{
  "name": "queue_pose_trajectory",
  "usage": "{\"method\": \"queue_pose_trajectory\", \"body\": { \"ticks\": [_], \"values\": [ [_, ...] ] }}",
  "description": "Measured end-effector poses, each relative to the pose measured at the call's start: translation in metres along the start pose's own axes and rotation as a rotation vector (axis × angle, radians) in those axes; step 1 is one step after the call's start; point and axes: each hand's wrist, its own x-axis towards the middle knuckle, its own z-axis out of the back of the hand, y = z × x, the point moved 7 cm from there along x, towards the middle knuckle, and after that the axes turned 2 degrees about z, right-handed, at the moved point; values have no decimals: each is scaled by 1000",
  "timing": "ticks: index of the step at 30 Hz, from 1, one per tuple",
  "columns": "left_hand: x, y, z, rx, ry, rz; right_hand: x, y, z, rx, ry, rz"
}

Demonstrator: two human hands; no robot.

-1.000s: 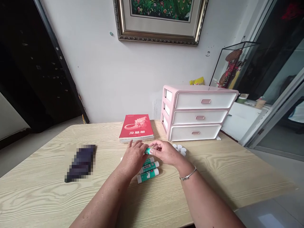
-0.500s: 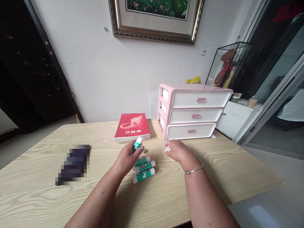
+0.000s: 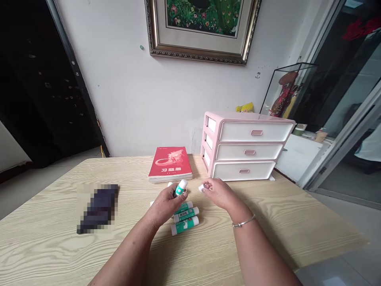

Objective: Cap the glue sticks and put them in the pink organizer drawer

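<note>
My left hand [image 3: 169, 204] is closed around a green-and-white glue stick [image 3: 180, 189], held tilted with its white end up. Several more glue sticks [image 3: 186, 214] lie side by side on the table just below and beyond that hand, some partly hidden by it. My right hand [image 3: 218, 192], with a bracelet on the wrist, pinches a small white piece [image 3: 202, 187] between thumb and fingers; its exact kind is too small to tell. This piece is a short way right of the held glue stick, apart from it.
A red book [image 3: 170, 163] lies behind my left hand. Behind my right hand stands a pink-and-white three-drawer organizer [image 3: 251, 149], all drawers closed. A blurred dark item [image 3: 99, 208] lies on the left of the wooden table [image 3: 44, 238]. The wall rises behind.
My right hand has moved left with the white piece, closer to the glue stick in my left hand. The whole view has shifted slightly; the glue sticks on the table lie as before.
</note>
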Motion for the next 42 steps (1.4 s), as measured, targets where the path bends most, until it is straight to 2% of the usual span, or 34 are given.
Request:
{"method": "queue_pose_trajectory", "body": {
  "ticks": [3,6,14,24,30,33,36,39,42],
  "values": [
    [0,-3,1,11,-18,-23,-1,21,-4,441,-40,86],
    [0,-3,0,50,-23,-32,-4,32,-10,610,-48,123],
    [4,5,1,271,-87,-73,-7,34,-21,600,-47,164],
    [2,-1,2,432,-95,-73,-10,47,-29,555,-23,279],
    [-1,-6,1,334,-95,-73,-11,46,-38,641,11,242],
    [-3,-9,0,157,-41,-47,-13,50,-38,687,25,234],
    [-4,-7,0,-75,0,23,-14,46,-33,707,-39,190],
    [-4,-6,7,-190,-60,51,-12,37,-28,697,-150,125],
    [-5,-2,20,-167,-180,67,-9,28,-27,641,-218,90]
  ]
}}
